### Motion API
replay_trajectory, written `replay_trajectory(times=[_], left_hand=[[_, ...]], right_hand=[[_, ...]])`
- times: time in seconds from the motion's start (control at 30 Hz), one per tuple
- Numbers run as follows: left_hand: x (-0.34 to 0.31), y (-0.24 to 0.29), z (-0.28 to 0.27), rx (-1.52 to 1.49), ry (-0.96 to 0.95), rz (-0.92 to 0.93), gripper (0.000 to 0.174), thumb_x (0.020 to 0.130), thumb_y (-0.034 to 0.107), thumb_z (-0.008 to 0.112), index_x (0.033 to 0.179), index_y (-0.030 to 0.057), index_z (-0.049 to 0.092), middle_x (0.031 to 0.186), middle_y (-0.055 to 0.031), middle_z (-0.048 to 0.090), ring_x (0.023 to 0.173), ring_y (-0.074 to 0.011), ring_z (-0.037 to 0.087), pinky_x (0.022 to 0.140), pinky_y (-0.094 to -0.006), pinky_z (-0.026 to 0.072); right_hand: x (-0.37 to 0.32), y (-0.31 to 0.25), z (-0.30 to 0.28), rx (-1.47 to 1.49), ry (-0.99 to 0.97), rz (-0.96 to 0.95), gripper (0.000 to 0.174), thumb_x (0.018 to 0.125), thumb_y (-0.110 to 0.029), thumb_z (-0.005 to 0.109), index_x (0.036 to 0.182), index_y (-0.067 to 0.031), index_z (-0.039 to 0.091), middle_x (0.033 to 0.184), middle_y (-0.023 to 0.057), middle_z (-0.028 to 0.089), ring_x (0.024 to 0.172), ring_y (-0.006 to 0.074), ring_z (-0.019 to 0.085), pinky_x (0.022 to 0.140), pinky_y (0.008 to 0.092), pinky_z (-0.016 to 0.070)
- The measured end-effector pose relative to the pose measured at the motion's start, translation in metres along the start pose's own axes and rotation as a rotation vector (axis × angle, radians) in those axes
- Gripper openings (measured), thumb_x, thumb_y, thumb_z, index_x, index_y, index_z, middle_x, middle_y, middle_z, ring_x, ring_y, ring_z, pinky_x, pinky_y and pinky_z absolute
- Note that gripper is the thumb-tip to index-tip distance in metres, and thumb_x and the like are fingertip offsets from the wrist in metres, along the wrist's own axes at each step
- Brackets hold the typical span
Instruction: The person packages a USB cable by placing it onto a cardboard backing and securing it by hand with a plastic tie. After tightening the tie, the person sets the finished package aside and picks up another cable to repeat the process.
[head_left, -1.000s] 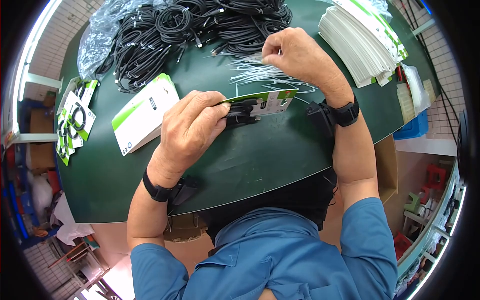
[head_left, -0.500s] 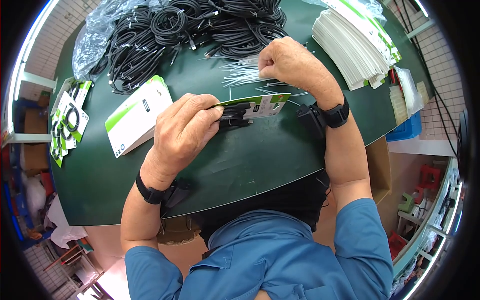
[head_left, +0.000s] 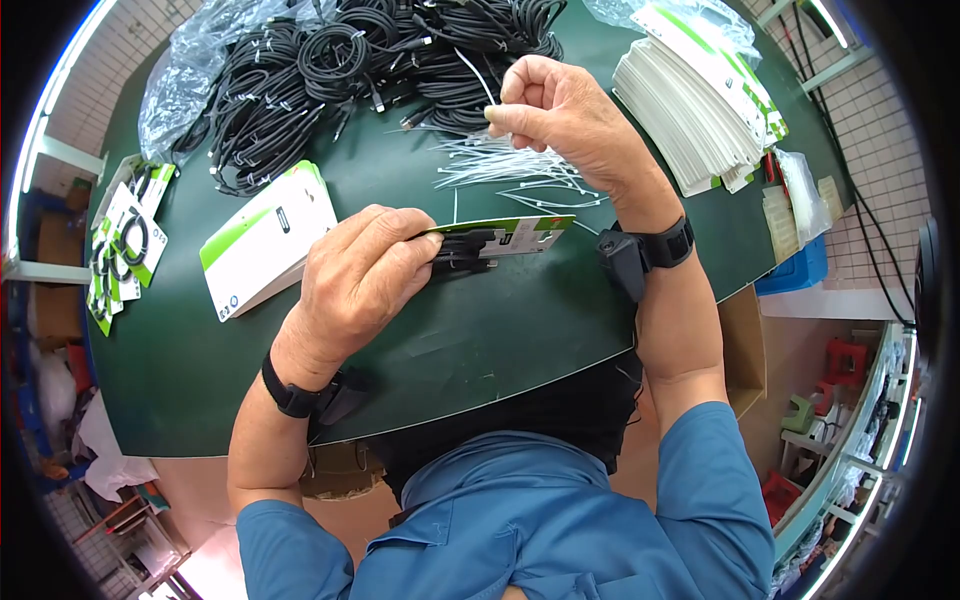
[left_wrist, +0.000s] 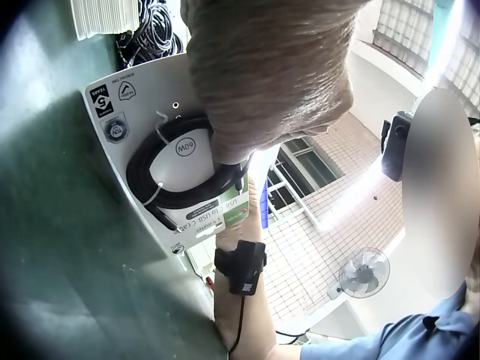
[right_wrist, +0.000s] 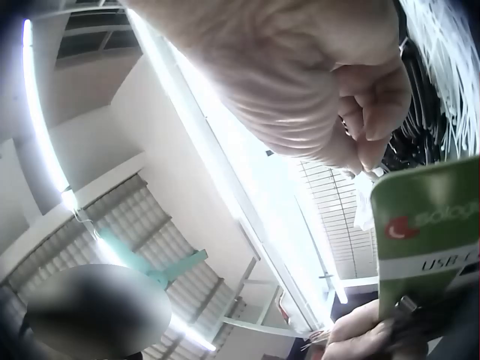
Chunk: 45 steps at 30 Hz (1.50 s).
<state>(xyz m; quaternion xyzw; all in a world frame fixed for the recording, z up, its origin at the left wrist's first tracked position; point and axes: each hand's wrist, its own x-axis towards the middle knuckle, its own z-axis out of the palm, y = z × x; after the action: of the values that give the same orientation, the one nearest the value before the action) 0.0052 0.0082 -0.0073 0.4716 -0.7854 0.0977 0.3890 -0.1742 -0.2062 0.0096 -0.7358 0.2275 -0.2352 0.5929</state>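
Note:
In the head view my left hand (head_left: 358, 282) grips a green-and-white card (head_left: 535, 234) on edge, with a coiled black cable (head_left: 465, 250) on its near face. The left wrist view shows the coil (left_wrist: 142, 176) against the card (left_wrist: 112, 97), with white ties through it. My right hand (head_left: 575, 118) is raised above a pile of white cable ties (head_left: 520, 165) and pinches one white tie (head_left: 476, 70) between thumb and finger. In the right wrist view the right hand (right_wrist: 322, 82) is beside the card's green top (right_wrist: 420, 217).
Bundles of black cables (head_left: 275, 90) lie at the back, beside clear plastic (head_left: 180, 95). A stack of cards (head_left: 690, 110) stands at the back right, another (head_left: 265, 240) left of my left hand. Carded cables (head_left: 130, 235) lie at the far left.
My right hand has risen from the pile of white ties with one tie pinched, and its fingers have turned to the left. My left hand still grips the card.

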Motion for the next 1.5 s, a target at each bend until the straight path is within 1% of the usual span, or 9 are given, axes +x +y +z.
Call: replay_trajectory(times=[0.13, 0.53, 0.7, 0.83, 0.93, 1.07, 1.1, 1.2, 1.5], left_hand=[[-0.001, 0.000, 0.001, 0.005, -0.006, 0.018, 0.027, 0.070, -0.003, 0.081, 0.094, -0.0011, 0.067, 0.098, -0.0115, 0.069, 0.079, -0.0269, 0.070, 0.064, -0.0367, 0.0573], [-0.004, -0.002, 0.001, 0.011, -0.011, 0.016, 0.028, 0.070, -0.001, 0.081, 0.095, -0.0008, 0.068, 0.098, -0.0114, 0.069, 0.079, -0.0265, 0.070, 0.064, -0.0365, 0.0575], [-0.002, -0.002, 0.000, 0.021, 0.001, 0.023, 0.028, 0.069, -0.001, 0.081, 0.094, -0.0004, 0.068, 0.098, -0.0110, 0.069, 0.079, -0.0260, 0.070, 0.064, -0.0363, 0.0573], [-0.002, -0.002, 0.001, 0.019, -0.009, 0.022, 0.028, 0.070, 0.000, 0.081, 0.094, -0.0001, 0.068, 0.098, -0.0106, 0.069, 0.078, -0.0255, 0.069, 0.063, -0.0361, 0.0567], [-0.003, -0.005, 0.003, 0.011, 0.002, 0.041, 0.028, 0.070, -0.001, 0.081, 0.094, 0.0000, 0.068, 0.097, -0.0101, 0.069, 0.076, -0.0249, 0.068, 0.062, -0.0358, 0.0558], [-0.001, -0.004, 0.003, 0.002, 0.002, 0.031, 0.028, 0.069, -0.002, 0.081, 0.094, 0.0003, 0.067, 0.096, -0.0100, 0.069, 0.075, -0.0247, 0.068, 0.061, -0.0354, 0.0551], [-0.002, -0.003, 0.003, -0.005, -0.012, 0.029, 0.028, 0.069, -0.002, 0.081, 0.094, 0.0003, 0.067, 0.096, -0.0100, 0.069, 0.075, -0.0247, 0.068, 0.061, -0.0354, 0.0551], [0.000, -0.003, 0.003, 0.009, -0.010, 0.025, 0.029, 0.068, -0.002, 0.082, 0.093, 0.0006, 0.067, 0.095, -0.0099, 0.069, 0.075, -0.0246, 0.067, 0.060, -0.0350, 0.0548], [0.003, -0.001, 0.000, -0.001, -0.040, 0.026, 0.031, 0.063, -0.003, 0.082, 0.090, 0.0006, 0.067, 0.094, -0.0098, 0.069, 0.075, -0.0246, 0.067, 0.060, -0.0344, 0.0548]], right_hand=[[-0.006, -0.008, 0.008, 0.164, -0.077, -0.007, 0.014, 0.096, -0.018, 0.080, 0.102, -0.0073, 0.073, 0.084, 0.0017, 0.073, 0.071, 0.0038, 0.062, 0.064, 0.0184, 0.0489], [-0.007, -0.011, 0.013, 0.193, -0.155, -0.017, 0.024, 0.096, -0.012, 0.077, 0.117, 0.0001, 0.077, 0.090, 0.0049, 0.076, 0.075, 0.0057, 0.064, 0.067, 0.0193, 0.0516], [-0.011, -0.015, 0.024, 0.242, -0.104, -0.093, 0.023, 0.096, -0.011, 0.077, 0.116, 0.0008, 0.079, 0.093, 0.0064, 0.077, 0.078, 0.0066, 0.065, 0.069, 0.0202, 0.0520], [-0.013, -0.023, 0.021, 0.019, -0.163, -0.066, 0.019, 0.096, -0.011, 0.077, 0.111, -0.0008, 0.080, 0.096, 0.0066, 0.077, 0.082, 0.0071, 0.066, 0.071, 0.0209, 0.0527], [-0.013, -0.016, 0.026, 0.041, -0.068, -0.182, 0.016, 0.097, -0.012, 0.076, 0.108, -0.0021, 0.081, 0.096, 0.0045, 0.077, 0.082, 0.0075, 0.067, 0.071, 0.0218, 0.0533], [-0.008, -0.008, 0.029, 0.019, 0.013, -0.171, 0.014, 0.097, -0.015, 0.077, 0.103, -0.0020, 0.079, 0.092, 0.0020, 0.075, 0.079, 0.0062, 0.066, 0.070, 0.0227, 0.0534], [-0.008, -0.009, 0.029, 0.030, 0.020, -0.162, 0.014, 0.097, -0.015, 0.077, 0.103, -0.0020, 0.079, 0.092, 0.0020, 0.075, 0.079, 0.0062, 0.066, 0.070, 0.0227, 0.0534], [-0.005, -0.012, 0.031, 0.239, 0.051, 0.064, 0.011, 0.102, -0.011, 0.072, 0.097, -0.0005, 0.071, 0.082, 0.0042, 0.073, 0.071, 0.0069, 0.065, 0.065, 0.0206, 0.0537], [0.004, 0.012, 0.034, 0.228, 0.005, 0.149, 0.011, 0.101, -0.011, 0.074, 0.100, 0.0002, 0.072, 0.086, 0.0056, 0.074, 0.074, 0.0080, 0.068, 0.068, 0.0208, 0.0573]])
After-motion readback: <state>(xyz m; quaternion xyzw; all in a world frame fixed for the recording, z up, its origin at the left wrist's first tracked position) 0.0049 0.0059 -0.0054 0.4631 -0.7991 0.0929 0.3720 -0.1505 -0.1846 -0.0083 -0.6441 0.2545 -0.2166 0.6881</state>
